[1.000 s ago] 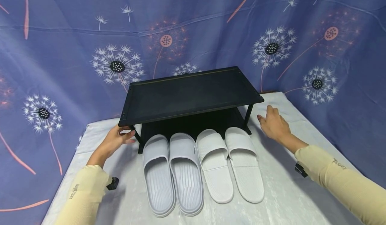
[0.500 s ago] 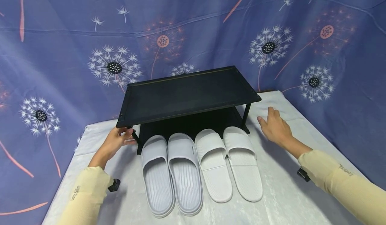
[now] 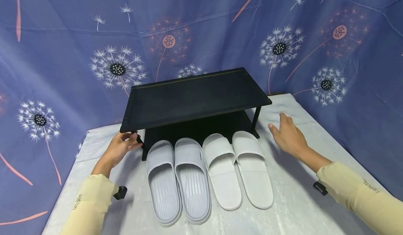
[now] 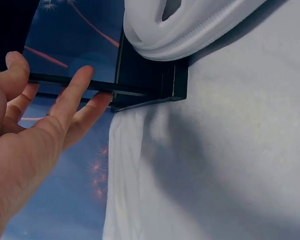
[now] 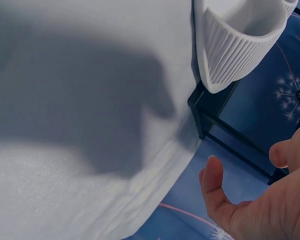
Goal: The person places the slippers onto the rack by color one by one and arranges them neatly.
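Observation:
In the head view a black two-tier shoe rack stands at the back of the cloth-covered table. My left hand holds the rack's left front leg, just below the top shelf. The left wrist view has the thumb and fingers of that hand about the leg. To the right of the rack, my right hand hovers apart from it, fingers loosely bent, holding nothing. A pair of grey slides and a pair of white slides lie side by side, toes against the lower shelf's front.
A white cloth covers the table, and its edges drop away at left and right. Behind it hangs a blue curtain printed with dandelions. Both forearms wear cream sleeves.
The view has shifted slightly. My right hand has drawn a little farther right, away from the rack. The left hand stays at the leg; the slides have not moved.

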Available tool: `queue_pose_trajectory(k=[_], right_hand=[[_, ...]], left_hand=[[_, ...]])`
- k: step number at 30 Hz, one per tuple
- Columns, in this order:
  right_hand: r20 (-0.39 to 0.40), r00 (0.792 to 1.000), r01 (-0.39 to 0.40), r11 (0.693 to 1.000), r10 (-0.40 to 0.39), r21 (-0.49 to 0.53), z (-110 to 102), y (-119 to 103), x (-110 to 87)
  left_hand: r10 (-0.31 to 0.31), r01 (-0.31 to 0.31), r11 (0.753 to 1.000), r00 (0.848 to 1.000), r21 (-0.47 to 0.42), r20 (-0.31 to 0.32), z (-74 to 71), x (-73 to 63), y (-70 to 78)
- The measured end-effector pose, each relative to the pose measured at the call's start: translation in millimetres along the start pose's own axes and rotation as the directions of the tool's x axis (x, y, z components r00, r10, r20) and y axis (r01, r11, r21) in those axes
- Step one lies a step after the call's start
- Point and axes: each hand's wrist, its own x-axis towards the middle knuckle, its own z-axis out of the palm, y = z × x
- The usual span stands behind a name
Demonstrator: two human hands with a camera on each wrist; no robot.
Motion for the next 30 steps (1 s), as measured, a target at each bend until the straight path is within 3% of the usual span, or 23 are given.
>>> queue_pose_trajectory(k=[9, 23, 30], right_hand=[[0.014, 1.000, 0.011, 1.000, -0.011, 0.016, -4.2, -7.1, -15.6], [0.162, 0.987, 0.015, 1.000, -0.017, 0.013, 2.0, -25.2, -52.0], [0.185, 0.982, 0.028, 1.000, -0.029, 0.008, 11.9, -32.7, -68.8]], left_hand=[[-0.028, 0.032, 0.991, 0.999, -0.130, 0.032, -4.0, 1.6, 1.1], [-0.046, 0.053, 0.987, 0.998, -0.154, 0.050, -3.3, -0.9, 1.6], [-0.022, 0.031, 0.980, 0.999, -0.197, 0.049, -2.0, -1.5, 1.8]])
